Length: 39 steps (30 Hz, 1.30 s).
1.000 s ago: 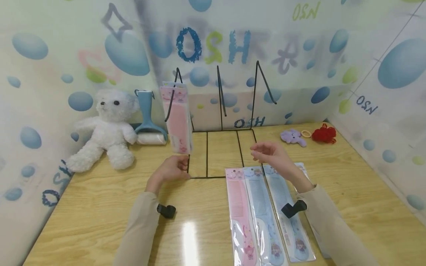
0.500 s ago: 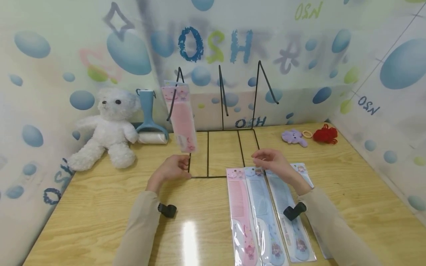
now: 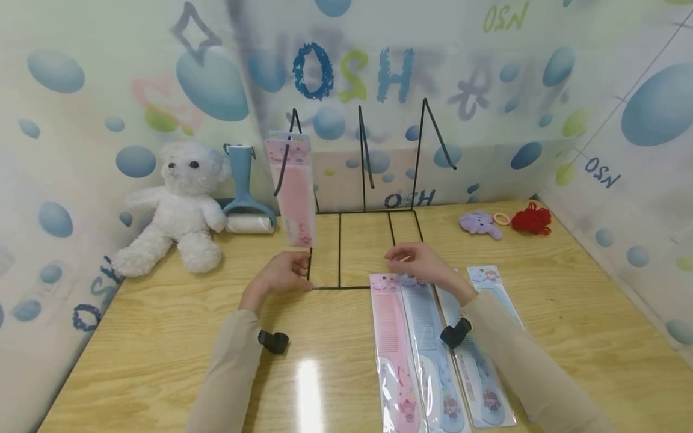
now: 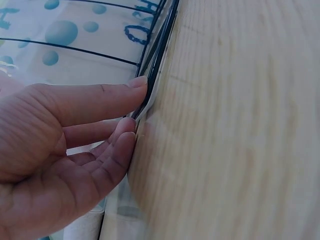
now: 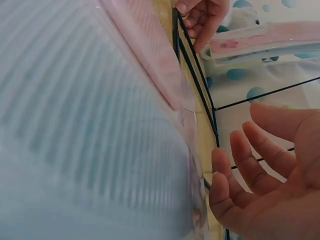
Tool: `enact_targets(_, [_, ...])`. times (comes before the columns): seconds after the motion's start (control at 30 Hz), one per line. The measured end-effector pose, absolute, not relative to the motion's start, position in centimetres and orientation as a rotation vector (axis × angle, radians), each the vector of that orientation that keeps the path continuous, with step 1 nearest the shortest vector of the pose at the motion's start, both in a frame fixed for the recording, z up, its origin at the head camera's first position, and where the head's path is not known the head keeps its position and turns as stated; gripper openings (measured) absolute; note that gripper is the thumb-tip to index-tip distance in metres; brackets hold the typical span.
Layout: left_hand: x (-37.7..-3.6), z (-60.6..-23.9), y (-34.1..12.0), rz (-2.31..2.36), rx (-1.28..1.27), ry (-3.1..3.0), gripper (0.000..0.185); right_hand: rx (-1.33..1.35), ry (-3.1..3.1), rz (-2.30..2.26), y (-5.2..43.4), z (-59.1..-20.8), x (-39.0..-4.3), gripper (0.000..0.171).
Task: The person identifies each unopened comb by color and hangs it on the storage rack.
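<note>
A black wire display rack (image 3: 340, 252) stands on the table with three upright hooks. My left hand (image 3: 278, 275) holds its front left base corner; in the left wrist view the thumb and curled fingertips (image 4: 131, 142) meet the wire. From the left hook hangs a pink packaged comb (image 3: 296, 192), with a blue-topped pack behind it. My right hand (image 3: 422, 264) hovers over the card tops of the packs on the table, fingers loosely bent and holding nothing. Beneath it lie a pink packaged comb (image 3: 391, 337) and blue packaged combs (image 3: 428, 337), partly hidden by the right forearm.
A white teddy bear (image 3: 184, 204) and a blue-handled lint roller (image 3: 243, 198) are at the back left. At the back right lie a purple plush toy (image 3: 479, 222), a beige ring (image 3: 502, 219) and a red yarn bundle (image 3: 532, 219). A printed curtain encloses the table (image 3: 162, 361).
My right hand has moved left, from above the blue packs toward the pink one. The hanging packs have swung right and partly back. My left hand stays at the rack's corner.
</note>
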<state>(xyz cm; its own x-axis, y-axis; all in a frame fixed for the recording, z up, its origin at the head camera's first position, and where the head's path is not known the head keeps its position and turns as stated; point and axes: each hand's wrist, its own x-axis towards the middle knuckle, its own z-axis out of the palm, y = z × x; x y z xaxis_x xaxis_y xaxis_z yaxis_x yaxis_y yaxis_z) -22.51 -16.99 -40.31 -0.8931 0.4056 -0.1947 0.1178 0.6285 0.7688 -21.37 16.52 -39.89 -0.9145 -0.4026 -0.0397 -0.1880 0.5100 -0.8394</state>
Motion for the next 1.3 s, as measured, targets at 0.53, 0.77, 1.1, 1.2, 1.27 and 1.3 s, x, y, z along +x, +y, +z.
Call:
enact_targets(0.53, [-22.4, -40.2, -16.9, 1.162, 0.409, 2.498, 0.073, -0.601, 2.597, -0.997, 14.2, -39.1, -23.1, 0.015])
enact_targets(0.77, [-22.4, -40.2, -16.9, 1.16, 0.39, 2.49, 0.073, -0.606, 2.592, -0.833, 13.7, -39.1, -23.1, 0.011])
enact_targets(1.1, [-22.3, -40.2, -17.0, 1.164, 0.405, 2.485, 0.073, -0.617, 2.585, -0.84, 12.9, -39.2, -23.2, 0.003])
enact_targets(1.2, [-22.4, -40.2, -17.0, 1.164, 0.415, 2.492, 0.073, -0.631, 2.579, -0.856, 12.2, -39.2, -23.2, 0.003])
enact_targets(1.27, [-22.4, -40.3, -17.0, 1.171, 0.42, 2.496, 0.074, -0.648, 2.577, -0.859, 11.9, -39.3, -23.3, 0.003])
enact_targets(1.3, [-22.4, -40.2, -17.0, 1.172, 0.422, 2.497, 0.074, -0.654, 2.576, -0.862, 11.7, -39.3, -23.4, 0.003])
